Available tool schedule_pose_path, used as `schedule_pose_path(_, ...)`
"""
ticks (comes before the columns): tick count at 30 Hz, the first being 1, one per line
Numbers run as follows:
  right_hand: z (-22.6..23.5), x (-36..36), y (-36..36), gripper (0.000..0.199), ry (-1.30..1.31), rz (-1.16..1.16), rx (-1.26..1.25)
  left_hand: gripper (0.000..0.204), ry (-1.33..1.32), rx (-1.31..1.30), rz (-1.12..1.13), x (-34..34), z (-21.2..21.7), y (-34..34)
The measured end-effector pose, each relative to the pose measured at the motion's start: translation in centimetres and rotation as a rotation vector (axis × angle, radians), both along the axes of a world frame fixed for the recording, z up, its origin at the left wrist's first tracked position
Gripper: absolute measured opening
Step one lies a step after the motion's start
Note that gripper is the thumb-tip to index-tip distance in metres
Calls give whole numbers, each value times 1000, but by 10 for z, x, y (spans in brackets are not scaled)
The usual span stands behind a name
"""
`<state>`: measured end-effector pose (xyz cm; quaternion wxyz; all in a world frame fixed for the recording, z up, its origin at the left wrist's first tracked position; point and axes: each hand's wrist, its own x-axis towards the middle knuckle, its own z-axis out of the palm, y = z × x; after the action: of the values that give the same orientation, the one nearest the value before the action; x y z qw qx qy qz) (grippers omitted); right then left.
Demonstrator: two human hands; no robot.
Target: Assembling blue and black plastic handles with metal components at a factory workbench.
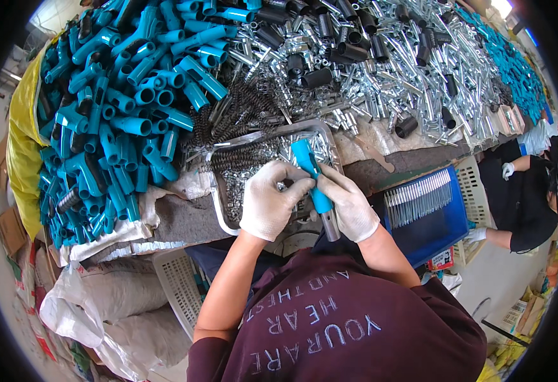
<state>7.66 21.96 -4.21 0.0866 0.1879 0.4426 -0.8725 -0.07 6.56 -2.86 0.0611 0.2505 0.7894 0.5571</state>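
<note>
Both my hands wear white knit gloves and meet over the front edge of the bench. My right hand (350,207) is wrapped around a teal plastic tool housing (303,155), tilted, with a grey metal tube (330,227) sticking out of its near end. Against the left side of the housing, my left hand (271,198) has thumb and forefinger closed in a pinch; whatever lies between the fingertips is too small to make out. Just beyond my hands sits a metal tray (218,207) holding dark springs (239,156) and small silver parts.
Teal housings (132,125) are heaped at the left, silver metal parts and black sleeves (406,127) at the back right. A blue bin (429,237) with a row of metal rods stands at my right, beside a cream crate (473,191). Another person (522,204) works at far right.
</note>
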Motion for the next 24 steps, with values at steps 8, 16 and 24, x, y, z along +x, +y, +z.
schedule_pose_path(8,10,3,-4,50,95,27,-61,14,-465,217,57,3,-8,3)
schedule_pose_path(16,15,4,0,50,137,113,83,16,-728,240,-101,-2,0,-2)
schedule_pose_path(24,13,-1,21,26,-25,-57,29,11,329,-737,-86,-5,-26,0)
